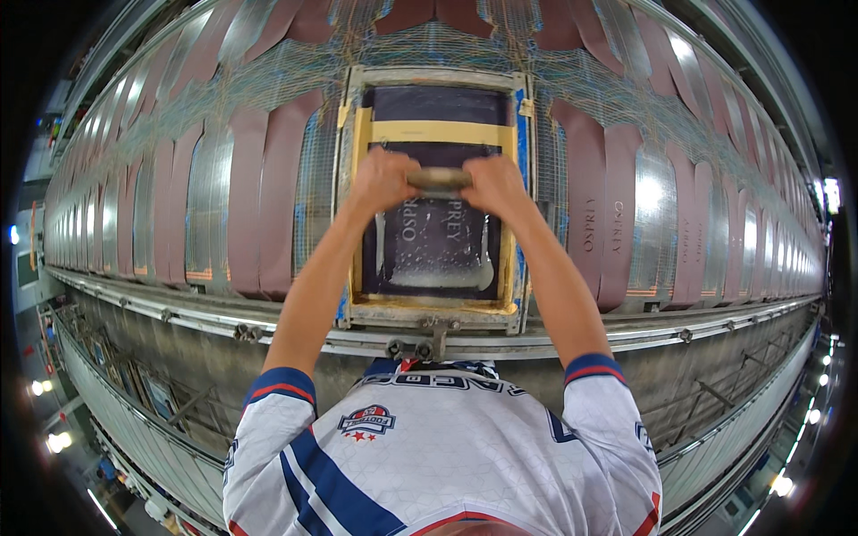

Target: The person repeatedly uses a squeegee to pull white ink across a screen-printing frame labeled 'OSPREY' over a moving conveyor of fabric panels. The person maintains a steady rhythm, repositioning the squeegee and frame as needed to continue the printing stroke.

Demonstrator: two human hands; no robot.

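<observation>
Both of my arms reach forward over a screen-printing frame [429, 314] with pale metal sides. My left hand [384, 183] and my right hand [496, 188] are wrapped round the two ends of a squeegee [440, 178], whose handle spans the gap between them. It lies across the dark mesh [436, 104], in the upper half of the frame. Clear, wet-looking ink or paste spreads over the mesh nearer to me, with pale lettering showing there. Yellow tape crosses the mesh beyond the squeegee. The squeegee's blade is hidden.
Maroon flat pieces [261, 201] lie in rows along the long table on both sides; some on the right [618, 214] bear raised or printed lettering. A metal rail [742, 313] with clamps runs along the near edge. Blue and orange lines mark the table surface.
</observation>
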